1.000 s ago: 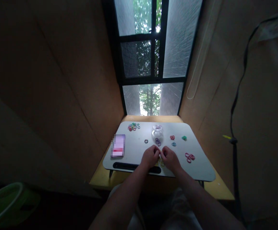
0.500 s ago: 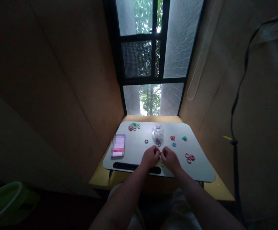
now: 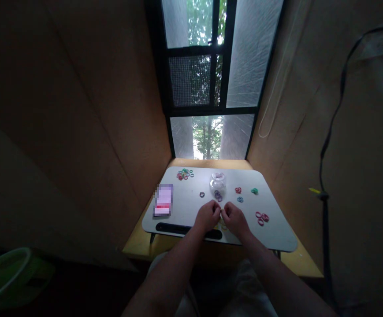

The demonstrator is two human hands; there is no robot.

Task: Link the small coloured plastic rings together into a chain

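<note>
My left hand (image 3: pixel 208 214) and my right hand (image 3: pixel 233 216) meet over the front middle of a white lap table (image 3: pixel 184 207). Both have their fingers pinched together; what lies between the fingertips is too small to make out. Yellow rings (image 3: pixel 224 225) lie on the table just below and between the hands. Beyond the hands sits a clear round jar (image 3: pixel 217 182), with purple rings (image 3: pixel 218 196) at its near side. A single dark ring (image 3: pixel 202 194) lies to the left of them.
Red rings (image 3: pixel 238 190), blue rings (image 3: pixel 240 199), green rings (image 3: pixel 254 191) and pink rings (image 3: pixel 262 218) lie on the right. A mixed pile (image 3: pixel 184 174) is at the back left, behind a phone (image 3: pixel 163 200). A black slot (image 3: pixel 174 229) runs along the front edge.
</note>
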